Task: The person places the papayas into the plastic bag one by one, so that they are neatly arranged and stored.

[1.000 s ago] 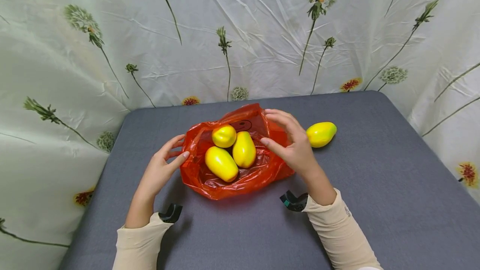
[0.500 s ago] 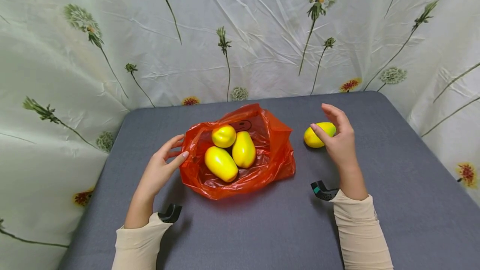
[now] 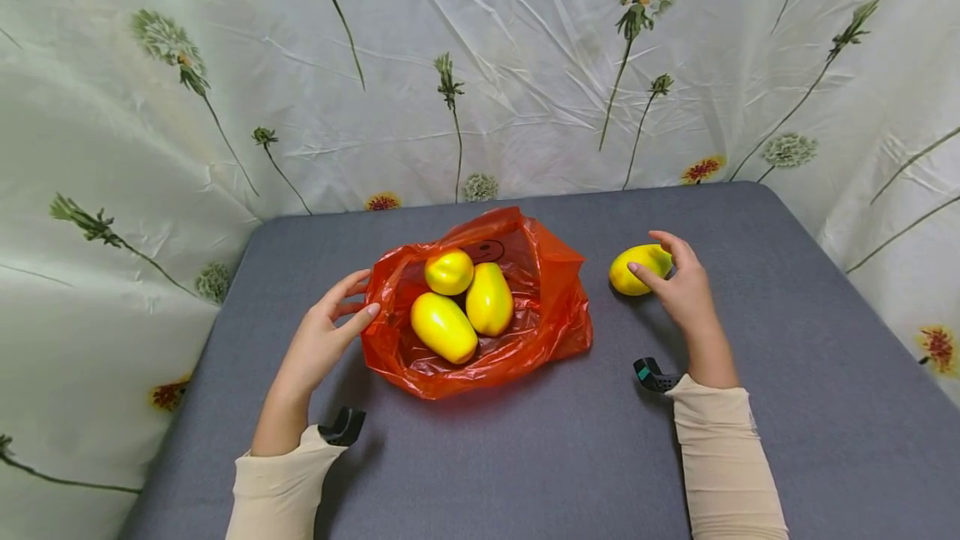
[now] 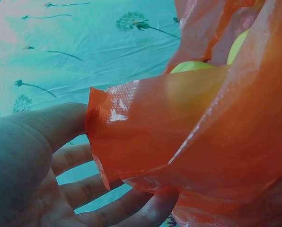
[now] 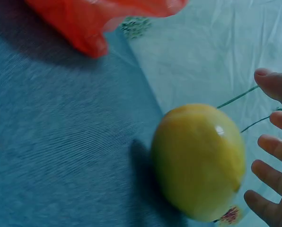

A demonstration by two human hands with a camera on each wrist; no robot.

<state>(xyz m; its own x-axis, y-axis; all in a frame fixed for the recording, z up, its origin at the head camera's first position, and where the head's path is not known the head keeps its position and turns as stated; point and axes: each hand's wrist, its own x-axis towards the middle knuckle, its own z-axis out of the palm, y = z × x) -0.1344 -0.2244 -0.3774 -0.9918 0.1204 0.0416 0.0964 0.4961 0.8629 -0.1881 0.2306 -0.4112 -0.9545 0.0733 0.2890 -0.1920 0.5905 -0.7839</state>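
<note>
A red plastic bag (image 3: 566, 307) lies with its mouth spread, and three yellow mangoes (image 3: 444, 328) are inside it. My left hand (image 3: 315, 348) is at the bag's left rim, its spread fingers and thumb touching the film; in the left wrist view the bag (image 4: 145, 137) hides some fingertips. To the right of the bag, another yellow mango (image 3: 628, 273) with a greenish end rests on the table. Over its right side is my right hand (image 3: 684, 286), thumb and fingers apart. The right wrist view shows a gap between that mango (image 5: 198, 163) and the spread fingers (image 5: 276, 146).
A grey cloth-covered table (image 3: 495, 465) bears the bag and the loose mango. Behind it and at both sides hangs a pale curtain (image 3: 525, 107) printed with dandelions. A black wrist camera (image 3: 345, 427) sits at each sleeve cuff.
My right hand has left the bag's right rim and moved right to the loose mango, then slightly lower over it. The left hand and the bag's left side stay put.
</note>
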